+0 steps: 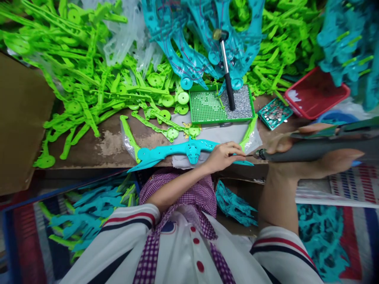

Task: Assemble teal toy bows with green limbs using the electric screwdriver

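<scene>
A blue plastic toy bow (pixel 166 152) lies across the near edge of the bench, with a green curved limb (pixel 129 136) at its left end and another green limb (pixel 250 132) at its right. My left hand (pixel 226 156) is closed on the bow's right part, fingertips pinched close to the joint. My right hand (pixel 281 144) is wrapped round a dark electric screwdriver (pixel 308 150), held level. The screwdriver's bit points left and reaches my left fingertips. Whether a screw sits at its tip is hidden by my fingers.
Behind the bow stands a green tray (pixel 192 114) of screws with a hammer (pixel 227 79) across it. A small teal tray (pixel 275 114) and a red basket (pixel 319 94) are at right. Green parts (pixel 89 79) heap up at left; blue shells (pixel 189 47) rise behind.
</scene>
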`<move>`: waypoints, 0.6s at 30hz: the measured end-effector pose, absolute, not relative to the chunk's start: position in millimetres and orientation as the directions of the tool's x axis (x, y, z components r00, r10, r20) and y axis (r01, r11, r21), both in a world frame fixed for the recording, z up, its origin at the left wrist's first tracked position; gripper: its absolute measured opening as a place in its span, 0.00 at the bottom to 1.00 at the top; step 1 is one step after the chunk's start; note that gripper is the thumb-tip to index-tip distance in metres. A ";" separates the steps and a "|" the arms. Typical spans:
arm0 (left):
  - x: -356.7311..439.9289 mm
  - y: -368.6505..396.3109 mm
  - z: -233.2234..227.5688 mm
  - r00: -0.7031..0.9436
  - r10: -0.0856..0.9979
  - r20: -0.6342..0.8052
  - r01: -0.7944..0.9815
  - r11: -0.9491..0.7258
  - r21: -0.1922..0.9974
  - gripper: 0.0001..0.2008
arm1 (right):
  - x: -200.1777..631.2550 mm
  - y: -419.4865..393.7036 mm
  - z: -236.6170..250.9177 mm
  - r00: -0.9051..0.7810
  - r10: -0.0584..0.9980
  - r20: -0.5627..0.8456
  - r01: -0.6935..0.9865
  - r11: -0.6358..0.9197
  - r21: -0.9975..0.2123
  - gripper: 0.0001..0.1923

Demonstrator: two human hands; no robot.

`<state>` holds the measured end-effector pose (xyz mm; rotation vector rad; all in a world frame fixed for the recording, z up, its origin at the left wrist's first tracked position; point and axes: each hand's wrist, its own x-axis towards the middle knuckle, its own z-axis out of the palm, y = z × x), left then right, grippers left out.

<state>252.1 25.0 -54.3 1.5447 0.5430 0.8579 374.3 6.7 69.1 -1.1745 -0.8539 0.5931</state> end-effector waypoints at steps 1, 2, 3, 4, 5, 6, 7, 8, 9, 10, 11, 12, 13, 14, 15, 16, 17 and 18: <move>251.0 26.2 -54.0 0.628 0.746 0.219 -0.177 -0.137 0.975 0.03 | 376.3 5.7 69.9 0.531 0.789 0.309 0.049 0.336 -0.941 0.35; 250.1 27.1 -53.3 0.635 0.740 0.223 -0.212 -0.110 0.971 0.04 | 377.7 4.7 70.2 0.500 0.781 0.374 0.071 0.393 -0.917 0.33; 249.3 27.5 -52.2 0.635 0.741 0.221 -0.235 -0.087 0.968 0.04 | 378.4 3.7 69.9 0.474 0.767 0.433 0.086 0.449 -0.890 0.32; 249.0 27.2 -51.0 0.631 0.746 0.212 -0.245 -0.067 0.967 0.04 | 378.5 2.7 69.1 0.464 0.759 0.457 0.087 0.475 -0.876 0.32; 249.3 26.3 -49.9 0.624 0.756 0.197 -0.244 -0.051 0.968 0.04 | 378.1 1.6 67.5 0.473 0.751 0.461 0.078 0.485 -0.871 0.32; 250.1 25.0 -49.2 0.612 0.771 0.179 -0.235 -0.038 0.971 0.05 | 377.9 0.6 65.3 0.496 0.741 0.453 0.069 0.486 -0.871 0.32; 251.5 23.4 -48.8 0.596 0.787 0.159 -0.221 -0.030 0.975 0.05 | 378.2 -0.2 62.3 0.530 0.726 0.439 0.063 0.483 -0.874 0.32; 253.3 22.0 -48.8 0.579 0.804 0.139 -0.201 -0.025 0.979 0.05 | 379.7 -0.8 58.6 0.568 0.708 0.420 0.059 0.474 -0.879 0.31; 255.4 20.9 -48.9 0.562 0.818 0.120 -0.178 -0.022 0.984 0.05 | 382.5 -1.0 54.4 0.596 0.696 0.400 0.057 0.460 -0.886 0.31; 257.5 20.5 -49.1 0.549 0.829 0.102 -0.154 -0.020 0.988 0.05 | 386.6 -1.0 50.0 0.607 0.695 0.385 0.057 0.445 -0.894 0.32; 259.2 20.7 -49.0 0.544 0.835 0.088 -0.131 -0.019 0.991 0.05 | 391.6 -0.6 45.7 0.606 0.698 0.381 0.061 0.436 -0.898 0.33; 260.4 21.4 -48.3 0.548 0.833 0.076 -0.114 -0.016 0.993 0.05 | 396.8 0.0 41.9 0.601 0.702 0.383 0.070 0.432 -0.899 0.36; 260.7 22.1 -46.9 0.557 0.828 0.069 -0.103 -0.014 0.995 0.05 | 401.3 0.5 39.2 0.595 0.700 0.395 0.082 0.435 -0.896 0.38; 259.9 22.2 -44.7 0.563 0.824 0.066 -0.097 -0.014 0.995 0.07 | 404.4 0.8 37.7 0.592 0.691 0.415 0.102 0.446 -0.889 0.40; 258.1 21.1 -41.8 0.564 0.823 0.066 -0.092 -0.016 0.996 0.09 | 405.7 0.4 37.6 0.598 0.674 0.433 0.123 0.457 -0.881 0.40; 255.5 18.0 -38.8 0.557 0.828 0.063 -0.087 -0.018 0.996 0.12 | 405.0 -0.7 38.7 0.612 0.655 0.443 0.142 0.461 -0.876 0.38; 252.6 12.5 -36.0 0.549 0.835 0.050 -0.078 -0.009 0.997 0.15 | 402.7 -2.7 40.6 0.625 0.644 0.441 0.153 0.453 -0.878 0.35; 250.1 4.5 -34.1 0.550 0.835 0.018 -0.066 0.023 0.998 0.16 | 399.3 -5.3 42.9 0.636 0.642 0.427 0.156 0.435 -0.887 0.33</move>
